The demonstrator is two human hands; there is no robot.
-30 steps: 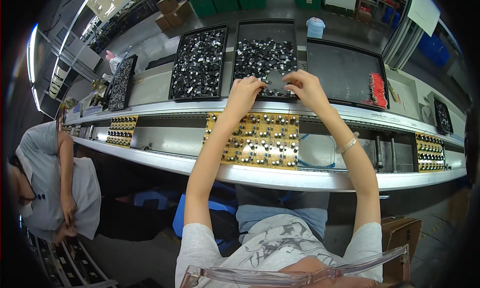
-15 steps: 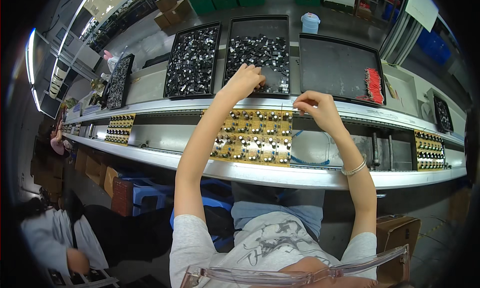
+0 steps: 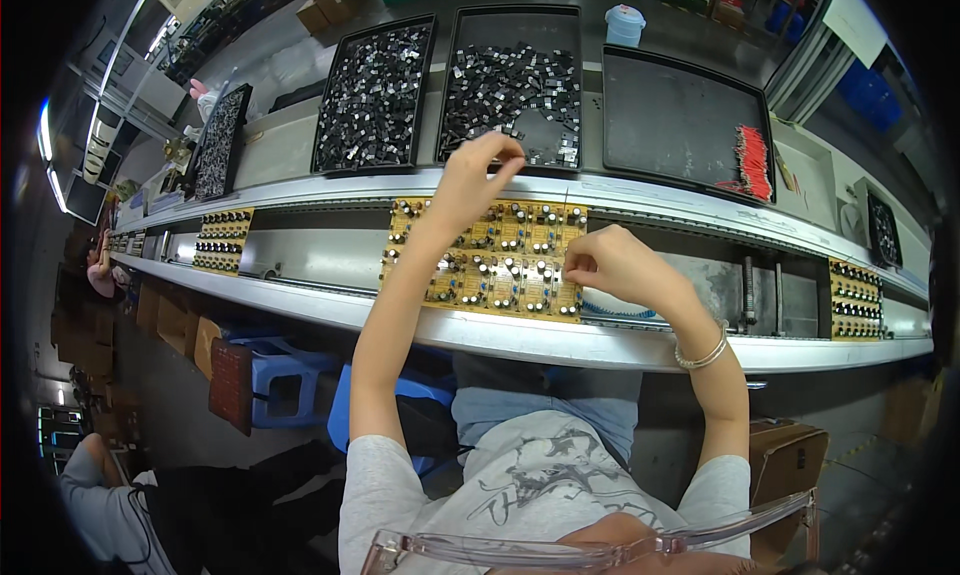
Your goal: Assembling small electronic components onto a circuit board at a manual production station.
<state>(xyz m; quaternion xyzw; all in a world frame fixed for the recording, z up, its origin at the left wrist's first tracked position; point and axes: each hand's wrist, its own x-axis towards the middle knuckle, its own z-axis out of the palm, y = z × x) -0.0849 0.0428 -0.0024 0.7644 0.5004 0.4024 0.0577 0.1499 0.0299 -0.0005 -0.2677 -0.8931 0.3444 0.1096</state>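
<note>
A yellow circuit board panel (image 3: pixel 505 293) with rows of small white-topped and dark components lies on the rail track in front of me. My left hand (image 3: pixel 474 183) is above its far edge, near the front of the middle black tray (image 3: pixel 548 133) of small black parts. Its thumb and fingertips come close together; anything between them is too small to make out. Over the panel's right side, my right hand (image 3: pixel 618 265) has its fingers pinched low at the components. What it holds, if anything, is hidden.
Another tray (image 3: pixel 326 100) of black parts stands left of the middle one. At right, a black tray (image 3: pixel 665 115) holds red wires (image 3: pixel 755 165). More boards (image 3: pixel 222 243) lie along the track, and a blue coiled cable (image 3: pixel 622 313) is beside the panel.
My left hand has drawn back from the middle tray toward the panel. My right hand has moved down and slightly left, from the rail onto the panel's right side.
</note>
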